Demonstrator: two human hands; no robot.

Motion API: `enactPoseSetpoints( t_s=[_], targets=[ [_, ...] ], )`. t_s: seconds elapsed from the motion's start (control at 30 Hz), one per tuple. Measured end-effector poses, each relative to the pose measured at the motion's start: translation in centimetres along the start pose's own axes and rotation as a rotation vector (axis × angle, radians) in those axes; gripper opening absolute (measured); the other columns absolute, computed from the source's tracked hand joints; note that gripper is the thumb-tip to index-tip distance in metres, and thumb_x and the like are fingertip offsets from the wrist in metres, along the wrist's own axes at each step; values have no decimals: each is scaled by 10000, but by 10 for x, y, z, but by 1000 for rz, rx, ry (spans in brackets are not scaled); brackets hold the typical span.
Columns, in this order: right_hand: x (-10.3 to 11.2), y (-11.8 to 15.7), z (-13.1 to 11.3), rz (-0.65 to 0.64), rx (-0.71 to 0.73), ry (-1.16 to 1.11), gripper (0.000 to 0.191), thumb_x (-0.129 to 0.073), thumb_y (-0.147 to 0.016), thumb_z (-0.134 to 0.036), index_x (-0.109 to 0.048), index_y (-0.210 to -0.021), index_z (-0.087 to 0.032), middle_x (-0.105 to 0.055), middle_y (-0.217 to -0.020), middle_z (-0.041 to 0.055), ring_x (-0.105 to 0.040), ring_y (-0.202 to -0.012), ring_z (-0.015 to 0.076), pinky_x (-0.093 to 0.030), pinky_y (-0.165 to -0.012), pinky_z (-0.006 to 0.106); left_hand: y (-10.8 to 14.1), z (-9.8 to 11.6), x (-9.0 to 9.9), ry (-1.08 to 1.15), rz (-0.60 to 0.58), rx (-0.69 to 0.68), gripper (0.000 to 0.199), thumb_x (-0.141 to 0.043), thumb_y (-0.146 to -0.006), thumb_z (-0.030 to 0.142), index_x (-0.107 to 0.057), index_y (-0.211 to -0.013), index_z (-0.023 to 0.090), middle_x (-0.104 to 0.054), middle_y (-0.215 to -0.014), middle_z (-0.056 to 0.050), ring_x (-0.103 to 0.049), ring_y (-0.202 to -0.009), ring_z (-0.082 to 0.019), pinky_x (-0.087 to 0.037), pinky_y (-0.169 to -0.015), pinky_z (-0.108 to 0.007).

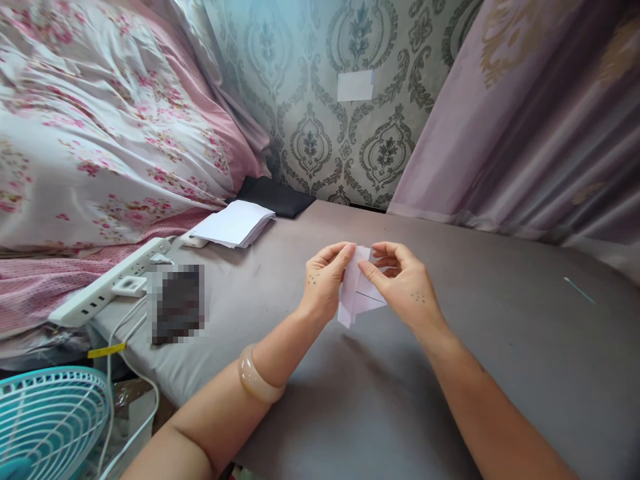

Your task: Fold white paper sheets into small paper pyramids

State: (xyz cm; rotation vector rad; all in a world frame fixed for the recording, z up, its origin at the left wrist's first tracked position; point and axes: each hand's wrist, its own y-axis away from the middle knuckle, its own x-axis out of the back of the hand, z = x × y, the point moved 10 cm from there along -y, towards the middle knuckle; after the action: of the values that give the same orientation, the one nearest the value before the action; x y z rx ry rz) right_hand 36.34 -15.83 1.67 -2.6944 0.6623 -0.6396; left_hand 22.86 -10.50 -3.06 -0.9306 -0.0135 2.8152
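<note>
A folded sheet of white paper (347, 300) is held up between my two hands, above the grey-covered surface (380, 400). My left hand (325, 277) pinches its left side near the top, thumb in front. On the other side, my right hand (403, 280) grips the paper with the thumb across its face and the fingers curled behind. A dark line crosses the paper's lower right part, which slopes to a point. A pale bangle (253, 377) circles my left forearm.
A stack of white paper (235, 223) lies by a black flat item (280, 199) at the back left. Left are a white power strip (110, 283) with cables, a blurred-out dark object (177, 303) and a turquoise fan (50, 427). A thin stick (580, 291) lies right.
</note>
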Motion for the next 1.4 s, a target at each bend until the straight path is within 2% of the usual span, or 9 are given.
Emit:
enactPoseSetpoints(
  t_s=[0.07,0.17,0.27,0.47,0.67,0.87,1.07,1.23,1.4],
  targets=[
    [-10,0,4,-80,-56,-149,429,-755,-677,-436,-640,-1010,-192,-703,-950,81,-657,-845,201,-528,-739,352,0,-1,-3,36,-22,9,224,-803,-685,346,-730,-799,167,-700,-796,-24,-608,-737,-116,-461,-690,-232],
    [-21,3,10,-150,-138,-300,354,-749,-692,-433,-668,-929,-183,-718,-875,65,-671,-787,188,-538,-722,338,3,-3,-5,31,-38,35,213,-805,-683,341,-730,-783,168,-695,-786,-21,-606,-730,-119,-462,-695,-243],
    [-21,3,15,-151,-174,-359,315,-759,-687,-414,-688,-888,-182,-727,-851,53,-671,-755,173,-534,-697,312,4,-3,-7,3,-66,48,200,-791,-702,340,-738,-793,170,-698,-798,-21,-599,-739,-112,-461,-722,-243],
    [-16,1,16,-152,-201,-389,299,-766,-687,-374,-708,-918,-193,-734,-859,46,-667,-744,162,-532,-677,294,0,-3,-8,-52,-127,57,198,-801,-681,295,-747,-821,166,-706,-836,-37,-595,-770,-115,-448,-766,-255],
    [-18,2,9,-177,-158,-341,302,-744,-710,-354,-707,-967,-201,-727,-867,38,-657,-759,157,-529,-698,295,0,-4,-8,-35,-124,87,195,-803,-664,306,-728,-763,156,-697,-805,-40,-595,-750,-128,-447,-765,-286],
    [-20,4,6,-195,-107,-287,326,-719,-735,-336,-704,-1033,-206,-717,-867,37,-643,-758,161,-517,-698,309,0,1,-7,-29,-139,61,147,-781,-688,285,-714,-732,162,-680,-764,-20,-575,-715,-110,-433,-729,-261],
    [-18,4,6,-179,-77,-284,326,-706,-750,-336,-711,-1060,-234,-701,-860,21,-623,-752,155,-512,-699,311,-1,-2,-6,-6,-110,99,185,-815,-634,289,-708,-712,159,-669,-731,-15,-575,-694,-109,-426,-704,-260],
    [-14,3,2,-148,-28,-229,310,-698,-760,-341,-721,-1057,-255,-633,-786,-5,-566,-682,128,-485,-633,286,-1,-5,-7,34,-113,130,229,-838,-603,308,-703,-700,150,-660,-705,-15,-572,-679,-104,-424,-689,-257],
    [-12,5,-11,-111,77,-117,269,-666,-786,-313,-724,-1043,-259,-535,-725,-30,-519,-635,107,-478,-602,265,-1,-4,-5,41,-74,133,225,-843,-589,281,-695,-697,151,-651,-694,-8,-564,-669,-100,-412,-675,-253]
  ],
)
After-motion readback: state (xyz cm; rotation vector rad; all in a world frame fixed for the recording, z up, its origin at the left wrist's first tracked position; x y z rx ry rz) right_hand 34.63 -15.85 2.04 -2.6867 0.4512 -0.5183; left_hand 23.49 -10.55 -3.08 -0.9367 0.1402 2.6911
